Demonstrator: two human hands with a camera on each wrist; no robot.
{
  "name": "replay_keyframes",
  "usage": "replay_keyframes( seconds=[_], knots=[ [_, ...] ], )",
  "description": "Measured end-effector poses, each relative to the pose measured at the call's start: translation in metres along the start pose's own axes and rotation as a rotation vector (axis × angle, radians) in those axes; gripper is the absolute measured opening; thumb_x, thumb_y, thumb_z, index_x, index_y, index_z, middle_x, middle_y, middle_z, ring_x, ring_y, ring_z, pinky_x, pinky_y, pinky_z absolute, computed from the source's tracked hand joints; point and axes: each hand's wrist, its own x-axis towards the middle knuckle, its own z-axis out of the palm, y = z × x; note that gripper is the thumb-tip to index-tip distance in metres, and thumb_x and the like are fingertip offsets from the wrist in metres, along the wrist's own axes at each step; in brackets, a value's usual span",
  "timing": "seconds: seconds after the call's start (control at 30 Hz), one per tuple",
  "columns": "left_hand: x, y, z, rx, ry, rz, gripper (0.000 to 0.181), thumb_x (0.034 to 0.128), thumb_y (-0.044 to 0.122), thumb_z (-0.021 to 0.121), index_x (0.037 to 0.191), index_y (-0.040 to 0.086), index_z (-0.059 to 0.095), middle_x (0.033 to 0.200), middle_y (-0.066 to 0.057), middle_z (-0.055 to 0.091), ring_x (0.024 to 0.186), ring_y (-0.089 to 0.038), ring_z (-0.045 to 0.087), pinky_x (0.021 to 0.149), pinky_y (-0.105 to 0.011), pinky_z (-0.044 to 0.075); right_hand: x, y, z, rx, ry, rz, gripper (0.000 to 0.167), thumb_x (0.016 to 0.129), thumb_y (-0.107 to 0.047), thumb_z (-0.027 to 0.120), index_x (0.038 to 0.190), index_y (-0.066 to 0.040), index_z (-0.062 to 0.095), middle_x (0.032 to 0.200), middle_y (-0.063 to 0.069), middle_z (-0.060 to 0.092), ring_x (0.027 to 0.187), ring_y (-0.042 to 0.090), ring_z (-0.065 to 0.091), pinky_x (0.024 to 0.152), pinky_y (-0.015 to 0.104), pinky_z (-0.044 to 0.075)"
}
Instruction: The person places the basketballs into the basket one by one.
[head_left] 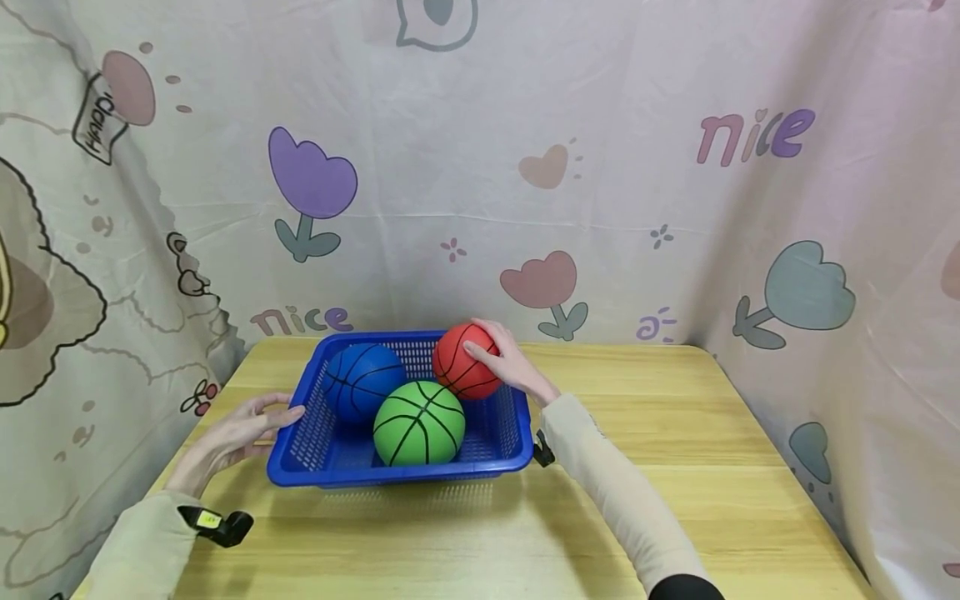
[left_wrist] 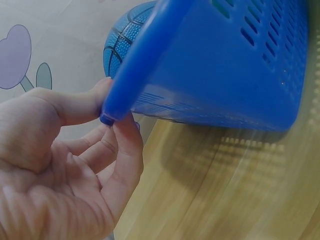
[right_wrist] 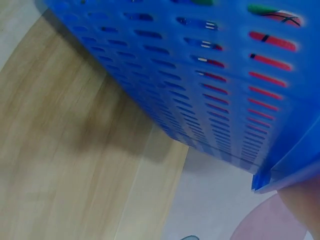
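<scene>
A blue plastic basket (head_left: 352, 477) with slotted walls holds a blue basketball (head_left: 363, 379), a green basketball (head_left: 418, 425) and a red basketball (head_left: 459, 367). My left hand (head_left: 243, 433) pinches the basket's left rim; in the left wrist view the thumb (left_wrist: 80, 106) lies on one side of the rim and the fingers on the other. On the basket's right, my right hand (head_left: 513, 362) grips the red basketball, thumb toward the front and fingers over its top. Red shows through the wall slots in the right wrist view, where only a little of that hand appears.
The basket is over the back left part of a wooden table (head_left: 637, 450), its shadow falling on the tabletop. A printed curtain (head_left: 450, 167) hangs behind the table and along both sides. Dark wrist devices sit at both sleeves.
</scene>
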Motion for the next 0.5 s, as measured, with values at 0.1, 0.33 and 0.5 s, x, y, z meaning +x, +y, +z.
replay_keyframes(
  seconds=[0.1,0.33,0.5],
  knots=[
    [0.0000,-0.0001,-0.0003,0.001,-0.002,0.004,0.078,0.1051,0.034,0.053,0.152,-0.009,0.008,0.115,-0.001,0.066,0.097,-0.010,0.068,0.085,-0.032,0.060,-0.0017,0.0014,-0.0022,0.010,-0.042,0.011,0.063,0.099,-0.039,0.060,0.155,-0.023,0.037,0.156,0.010,0.038,0.141,0.033,0.042,0.109,0.058,0.045],
    [0.0012,-0.0007,-0.0001,-0.004,-0.011,0.007,0.077,0.1055,0.033,0.052,0.152,-0.010,0.008,0.113,-0.002,0.066,0.097,-0.011,0.069,0.084,-0.033,0.060,-0.0047,0.0033,-0.0064,-0.026,-0.073,0.038,0.076,0.092,-0.045,0.069,0.157,-0.027,0.034,0.157,0.012,0.039,0.136,0.037,0.049,0.102,0.056,0.052],
    [0.0016,-0.0004,-0.0002,-0.020,-0.016,0.009,0.077,0.1056,0.032,0.052,0.152,-0.010,0.007,0.111,-0.002,0.068,0.096,-0.012,0.070,0.084,-0.034,0.061,-0.0039,0.0048,-0.0070,-0.059,-0.079,0.052,0.076,0.091,-0.046,0.069,0.157,-0.028,0.035,0.156,0.012,0.042,0.136,0.036,0.050,0.102,0.055,0.053]
  ],
)
